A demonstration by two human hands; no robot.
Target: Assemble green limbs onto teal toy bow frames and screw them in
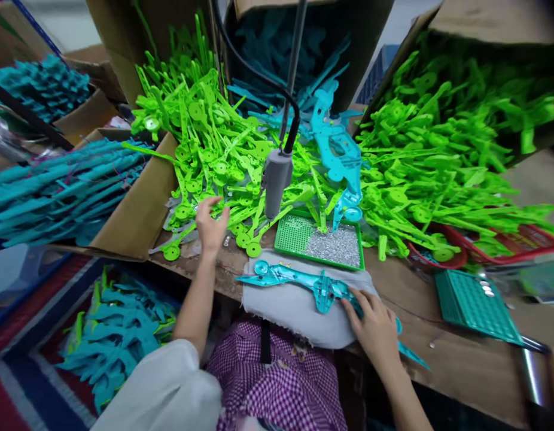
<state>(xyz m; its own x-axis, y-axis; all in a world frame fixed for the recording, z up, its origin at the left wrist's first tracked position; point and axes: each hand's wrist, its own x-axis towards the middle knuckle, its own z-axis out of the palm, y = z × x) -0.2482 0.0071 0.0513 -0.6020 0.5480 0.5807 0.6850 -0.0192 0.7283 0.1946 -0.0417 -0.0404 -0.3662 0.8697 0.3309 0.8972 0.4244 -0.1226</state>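
Observation:
A long blue plastic part [283,275] lies across a grey cloth pad [299,320] in front of me. My right hand [373,326] grips its right portion, and the fingers hide some of it. My left hand [210,226] is raised at the near edge of a heap of bright green plastic arms [214,120], its fingers curved and apart with nothing seen between them. Just behind the pad, a green tray [277,244] holds many small silvery metal pieces. Above the heap hangs a grey electric screwdriver [278,179] with a black cable.
Another green heap [438,155] spreads at the right. A blue part [335,146] leans behind the tray. Blue parts fill a cardboard box [137,200] on the left, and more blue pieces [119,338] lie below. A teal basket [477,305] stands near the right edge.

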